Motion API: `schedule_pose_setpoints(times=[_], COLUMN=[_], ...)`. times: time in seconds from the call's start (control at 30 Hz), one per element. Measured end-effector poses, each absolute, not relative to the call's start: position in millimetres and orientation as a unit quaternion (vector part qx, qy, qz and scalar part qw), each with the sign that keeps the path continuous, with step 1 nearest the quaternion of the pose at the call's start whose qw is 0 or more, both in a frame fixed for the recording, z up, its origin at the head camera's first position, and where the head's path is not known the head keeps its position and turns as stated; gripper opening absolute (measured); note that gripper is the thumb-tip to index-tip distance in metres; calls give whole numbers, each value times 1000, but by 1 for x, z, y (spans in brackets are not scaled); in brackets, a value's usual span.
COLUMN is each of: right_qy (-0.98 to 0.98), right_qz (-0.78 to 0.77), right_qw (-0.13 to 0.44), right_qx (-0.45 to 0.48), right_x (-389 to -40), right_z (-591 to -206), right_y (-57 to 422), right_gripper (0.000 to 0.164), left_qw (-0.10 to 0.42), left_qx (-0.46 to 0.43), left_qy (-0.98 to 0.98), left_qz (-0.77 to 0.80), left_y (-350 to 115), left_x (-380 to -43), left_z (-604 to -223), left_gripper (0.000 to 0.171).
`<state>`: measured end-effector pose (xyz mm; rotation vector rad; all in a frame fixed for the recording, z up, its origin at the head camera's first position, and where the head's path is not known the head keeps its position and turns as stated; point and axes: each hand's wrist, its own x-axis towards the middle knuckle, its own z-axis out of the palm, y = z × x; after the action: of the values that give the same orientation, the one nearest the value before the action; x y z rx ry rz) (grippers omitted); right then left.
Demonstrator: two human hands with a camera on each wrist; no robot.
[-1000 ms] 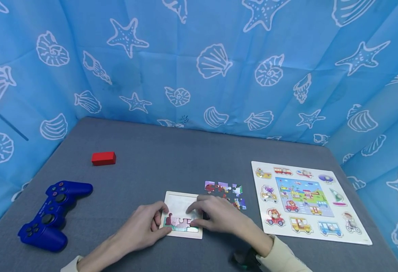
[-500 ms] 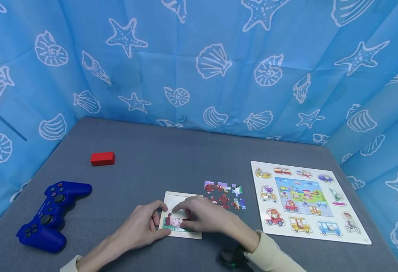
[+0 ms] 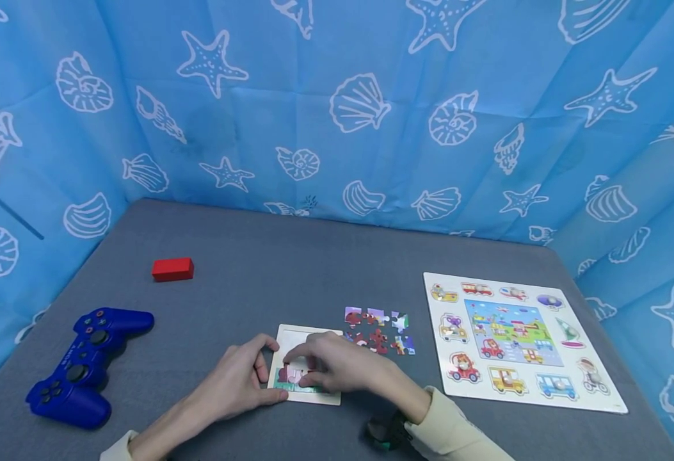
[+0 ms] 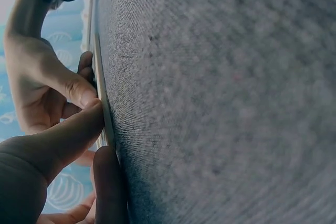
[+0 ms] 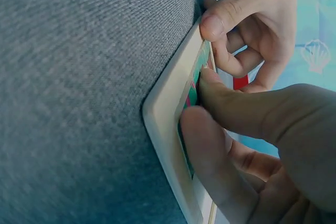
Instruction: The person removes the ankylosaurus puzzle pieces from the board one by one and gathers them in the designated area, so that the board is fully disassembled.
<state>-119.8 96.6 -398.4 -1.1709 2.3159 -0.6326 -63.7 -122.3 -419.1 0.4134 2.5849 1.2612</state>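
Observation:
A small pale wooden puzzle tray (image 3: 312, 398) lies flat on the table, with joined jigsaw pieces (image 3: 296, 373) along its near side. My left hand (image 3: 235, 374) grips the tray at its left end, thumb on the near rim and a finger at the left edge. In the right wrist view that thumb (image 5: 214, 26) rests on the rim. Over the tray's right part, my right hand (image 3: 337, 362) presses its thumb and fingertips (image 5: 197, 119) onto the pieces. Its palm and fingers hide the right part of the picture.
Several loose jigsaw pieces (image 3: 378, 339) lie just beyond my right hand. A larger peg puzzle board (image 3: 437, 333) with vehicle shapes is at the right. To the left are a blue game controller (image 3: 86, 365) and a red block (image 3: 173, 269). A blue curtain (image 3: 290, 115) surrounds the table.
My right hand has slid left across the tray, its fingertips travelling over the joined pieces. More of the loose pieces behind it shows. The left hand keeps its place at the tray.

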Motion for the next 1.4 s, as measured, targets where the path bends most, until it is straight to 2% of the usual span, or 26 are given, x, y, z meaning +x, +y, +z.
schedule_pose_setpoints(times=[0.17, 0.43, 0.73, 0.93, 1.07, 1.4], right_qy=[846, 835, 830, 833, 843, 853], right_qz=[-243, -267, -277, -294, -311, -324], right_qw=[261, 279, 229, 192, 170, 153], right_qx=[-396, -391, -428, -427, -406, -379], right_x=[-119, -120, -116, -113, -110, -108], right_z=[-397, -398, -401, -408, -411, -412], right_y=[95, 96, 97, 98, 97, 96], right_gripper=[33, 31, 26, 37, 37, 47], left_qw=[118, 149, 137, 136, 141, 145], left_qx=[145, 150, 165, 170, 164, 151], left_qy=[880, 878, 878, 877, 878, 883], left_qz=[437, 430, 428, 428, 427, 420], left_y=[-122, -123, -123, -125, -125, -124], left_x=[-65, -68, -68, -68, -68, -67], left_z=[-419, -417, -419, -419, -418, -418], left_gripper=[68, 69, 69, 70, 70, 71])
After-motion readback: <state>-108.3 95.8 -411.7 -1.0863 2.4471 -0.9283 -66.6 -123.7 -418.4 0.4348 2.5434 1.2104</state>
